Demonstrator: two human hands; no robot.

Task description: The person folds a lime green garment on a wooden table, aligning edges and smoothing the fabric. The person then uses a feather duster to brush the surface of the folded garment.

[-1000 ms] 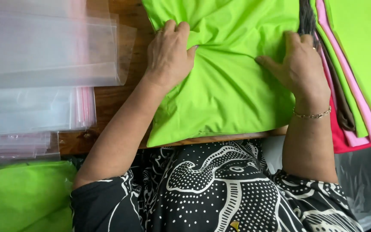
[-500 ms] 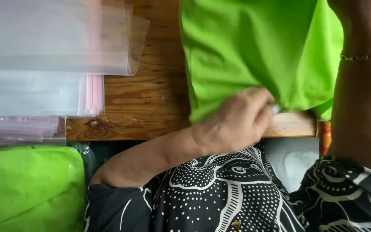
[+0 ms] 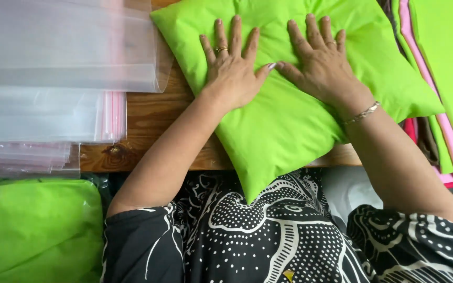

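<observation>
Both hands lie flat on a lime-green folded cloth (image 3: pixel 289 120) that rests on the wooden bench (image 3: pixel 153 118), one corner hanging over the near edge toward the person's lap. The left hand (image 3: pixel 233 71) and the right hand (image 3: pixel 318 60) press side by side with fingers spread, thumbs nearly touching, each grip released and grasping nothing. To the left sit stacks of clear plastic bags (image 3: pixel 53 78); a bagged green bundle (image 3: pixel 35 228) lies below them. At the right edge lies a pile of green and pink fabrics (image 3: pixel 441 68)
</observation>
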